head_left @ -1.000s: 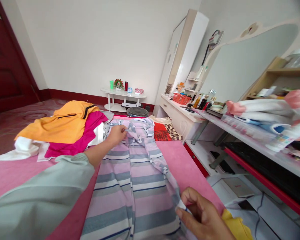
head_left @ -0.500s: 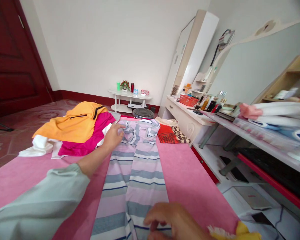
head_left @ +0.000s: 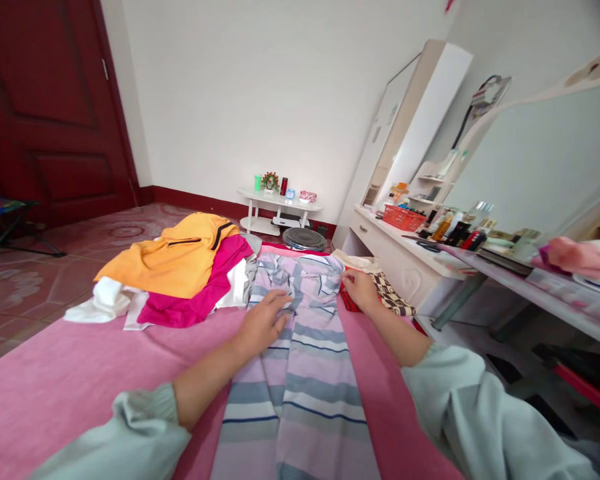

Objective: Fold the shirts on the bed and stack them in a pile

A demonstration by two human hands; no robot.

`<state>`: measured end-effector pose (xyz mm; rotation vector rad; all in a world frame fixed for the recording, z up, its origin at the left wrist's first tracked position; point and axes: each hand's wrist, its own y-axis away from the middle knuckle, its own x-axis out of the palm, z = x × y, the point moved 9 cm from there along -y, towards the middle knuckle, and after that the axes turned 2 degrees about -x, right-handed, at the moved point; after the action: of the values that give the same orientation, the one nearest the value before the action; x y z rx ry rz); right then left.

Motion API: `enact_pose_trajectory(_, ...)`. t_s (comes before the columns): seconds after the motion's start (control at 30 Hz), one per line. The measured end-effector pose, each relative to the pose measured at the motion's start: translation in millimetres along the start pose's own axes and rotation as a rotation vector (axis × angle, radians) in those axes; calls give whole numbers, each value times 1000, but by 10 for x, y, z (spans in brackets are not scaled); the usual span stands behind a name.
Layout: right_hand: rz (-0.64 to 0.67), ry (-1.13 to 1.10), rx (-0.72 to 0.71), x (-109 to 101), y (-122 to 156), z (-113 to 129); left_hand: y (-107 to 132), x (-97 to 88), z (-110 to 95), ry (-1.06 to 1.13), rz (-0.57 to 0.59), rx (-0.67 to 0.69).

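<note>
A pair of striped trousers (head_left: 320, 370) in pale lilac, grey and white lies lengthwise on a pink bed cover (head_left: 180, 367), its waist end bunched and wrinkled at the far side. My left hand (head_left: 265, 323) rests low over the upper left part of the trousers, fingers stretched forward and slightly apart, holding nothing. At the right edge of the waist end, my right hand (head_left: 361, 291) has its fingers bent together in a pinch on the cloth's edge. Its fingertips are partly hidden. Behind that hand lies a folded red and brown-patterned garment (head_left: 393, 293).
A clothes heap with an orange garment (head_left: 170, 257), a magenta garment (head_left: 195, 303) and a white garment (head_left: 103, 300) lies to the left. A white dressing table (head_left: 400, 243) with a red basket (head_left: 403, 217) stands right. Beyond the bed are a round dark stool (head_left: 304, 238) and a small white table (head_left: 280, 200).
My right hand has moved from the near foreground to the far right edge of the trousers' waist. My left hand has come nearer, over the upper trousers. The view has shifted left.
</note>
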<state>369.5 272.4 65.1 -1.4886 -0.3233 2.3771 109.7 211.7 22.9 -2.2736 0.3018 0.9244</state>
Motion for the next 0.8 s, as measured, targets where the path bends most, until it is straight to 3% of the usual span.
enact_pose_trajectory(0.17,-43,-22,75,86,-256,-15,-481,-88,276,-171,-55,-172)
enact_pose_trajectory(0.27,4,-87,130,188,-338,-70,-618,-54,368,-169,-49,-207)
enact_pose_trajectory(0.4,22,-262,257,223,-427,-202,-623,-59,341,-120,-50,-159)
enact_pose_trajectory(0.53,5,-523,378,232,-497,-210,-619,-208,425,-52,-180,-190)
enact_pose_trajectory(0.63,11,-718,368,278,-488,-59,-640,-296,634,-22,-289,-274)
enact_pose_trajectory(0.8,51,-882,263,286,-174,172,-527,-364,782,8,-314,-286)
